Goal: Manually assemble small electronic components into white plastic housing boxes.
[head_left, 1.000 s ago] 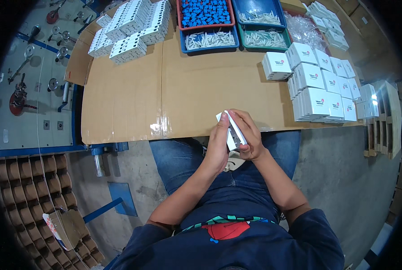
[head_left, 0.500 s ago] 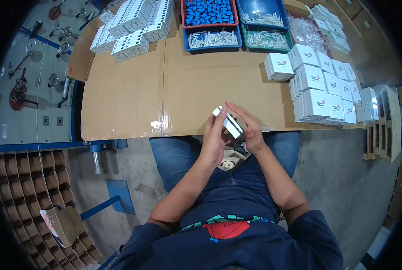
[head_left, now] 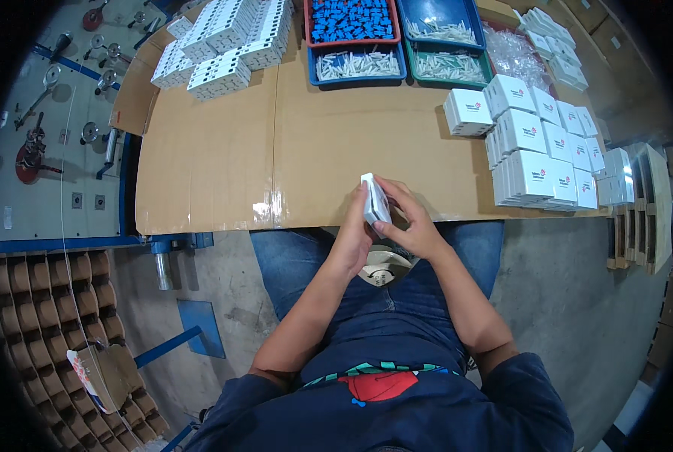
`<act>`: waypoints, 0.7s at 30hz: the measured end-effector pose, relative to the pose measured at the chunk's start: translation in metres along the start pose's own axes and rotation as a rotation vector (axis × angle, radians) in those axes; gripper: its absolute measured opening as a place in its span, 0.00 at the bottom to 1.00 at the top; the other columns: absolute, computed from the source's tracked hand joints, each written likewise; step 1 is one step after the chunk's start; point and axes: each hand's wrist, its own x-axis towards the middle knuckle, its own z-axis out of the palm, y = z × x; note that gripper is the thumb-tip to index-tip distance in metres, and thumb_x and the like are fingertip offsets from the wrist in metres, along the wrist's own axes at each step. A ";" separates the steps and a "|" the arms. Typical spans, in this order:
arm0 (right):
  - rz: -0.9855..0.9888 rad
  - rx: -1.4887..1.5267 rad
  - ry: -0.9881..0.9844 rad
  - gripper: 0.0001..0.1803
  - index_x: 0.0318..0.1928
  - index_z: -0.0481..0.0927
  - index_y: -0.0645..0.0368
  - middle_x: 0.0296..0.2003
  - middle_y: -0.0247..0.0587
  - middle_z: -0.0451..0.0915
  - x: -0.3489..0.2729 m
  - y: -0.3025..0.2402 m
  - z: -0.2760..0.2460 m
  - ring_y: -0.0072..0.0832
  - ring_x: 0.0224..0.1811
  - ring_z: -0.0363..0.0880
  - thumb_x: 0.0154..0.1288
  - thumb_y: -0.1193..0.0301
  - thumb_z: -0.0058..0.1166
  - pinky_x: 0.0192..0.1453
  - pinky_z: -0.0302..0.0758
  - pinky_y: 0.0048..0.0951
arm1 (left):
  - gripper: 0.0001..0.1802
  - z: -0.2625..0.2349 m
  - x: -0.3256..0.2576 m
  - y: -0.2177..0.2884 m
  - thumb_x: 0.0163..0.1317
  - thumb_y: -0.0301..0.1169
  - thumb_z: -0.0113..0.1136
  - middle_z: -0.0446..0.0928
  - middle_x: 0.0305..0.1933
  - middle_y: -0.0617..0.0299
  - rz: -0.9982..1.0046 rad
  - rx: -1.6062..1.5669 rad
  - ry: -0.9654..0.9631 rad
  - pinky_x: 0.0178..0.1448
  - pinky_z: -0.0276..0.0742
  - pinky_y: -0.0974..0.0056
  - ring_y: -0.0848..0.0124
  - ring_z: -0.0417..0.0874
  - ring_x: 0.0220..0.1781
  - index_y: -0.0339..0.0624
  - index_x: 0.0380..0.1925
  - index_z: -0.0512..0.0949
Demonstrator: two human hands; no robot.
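Just above the front edge of the cardboard-covered table [head_left: 208, 166], both my hands are closed around a small white plastic case [head_left: 374, 202]. It stands tilted on edge, with one narrow side facing up. My left hand [head_left: 351, 239] grips its left side, thumb along the edge. On the right side, my right hand [head_left: 418, 226] presses its thumb near the lower end, and its other fingers curl over the top. The fingers partly cover the case, so its far faces are hidden.
Stacked white slotted blocks [head_left: 220, 79] stand back left. A red tray [head_left: 351, 44] holds blue pieces; blue [head_left: 403, 75] and green [head_left: 457, 84] trays hold white sticks. Rows of white boxes [head_left: 523, 132] fill the right, before clear plastic bags [head_left: 513, 56]. A metal workbench [head_left: 50, 203] adjoins left.
The white case has turned more upright between my hands. My right hand has closed in, its thumb now on the case's lower end; before, its fingers were raised beside it.
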 end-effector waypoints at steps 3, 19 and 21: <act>-0.054 -0.140 -0.049 0.44 0.76 0.66 0.54 0.70 0.51 0.67 0.001 -0.001 -0.003 0.45 0.73 0.68 0.60 0.67 0.70 0.75 0.67 0.42 | 0.30 0.006 0.000 -0.001 0.80 0.58 0.44 0.76 0.59 0.61 0.015 0.086 -0.009 0.65 0.77 0.58 0.69 0.79 0.61 0.48 0.68 0.67; -0.241 -0.254 0.035 0.41 0.74 0.66 0.62 0.68 0.59 0.65 0.002 -0.007 -0.001 0.54 0.70 0.67 0.76 0.42 0.47 0.75 0.64 0.44 | 0.28 0.035 -0.018 -0.006 0.83 0.53 0.43 0.76 0.57 0.61 0.091 -0.019 0.011 0.65 0.74 0.59 0.71 0.78 0.58 0.43 0.66 0.70; -0.237 -0.237 0.020 0.41 0.72 0.68 0.64 0.67 0.58 0.67 0.003 -0.009 -0.002 0.54 0.70 0.68 0.77 0.40 0.44 0.75 0.65 0.44 | 0.27 0.035 -0.020 -0.006 0.83 0.52 0.43 0.76 0.57 0.61 0.090 -0.030 0.010 0.64 0.74 0.59 0.72 0.78 0.58 0.43 0.65 0.70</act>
